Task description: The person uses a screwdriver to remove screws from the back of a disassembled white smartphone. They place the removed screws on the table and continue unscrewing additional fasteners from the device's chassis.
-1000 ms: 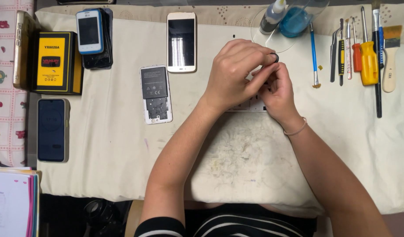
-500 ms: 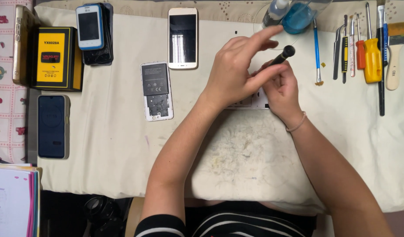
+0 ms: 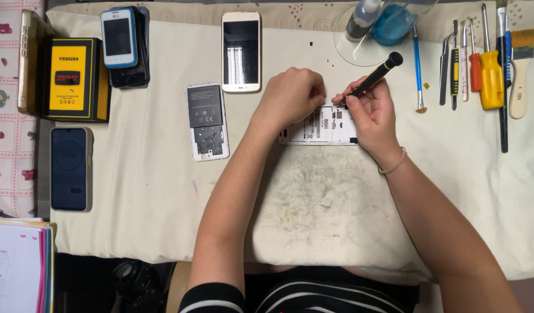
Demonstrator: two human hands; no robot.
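Nearest the camera, two bare forearms reach up across a stained cream cloth spread over the bench. The left hand rests curled, fingers bent down onto the upper left edge of an opened white phone body, pinning it rather than grasping anything. The right hand has its grip closed around a black precision screwdriver, pinched between thumb and fingertips near the lower end.

The phone body lies flat near the middle of the cloth, between the two hands, its long axis running left to right and its bare inner side up. The screwdriver slants, its tip down at the phone's upper edge and its rounded cap pointing up and to the right, away from the person.

To do this well, the tool probably wants standing more upright over the screw, with steady downward pressure while the left hand keeps the body from sliding; a slanted tip could slip out of the screw head.

Further out lie a white back cover with a battery, a gold phone, and a row of hand tools at the far right.
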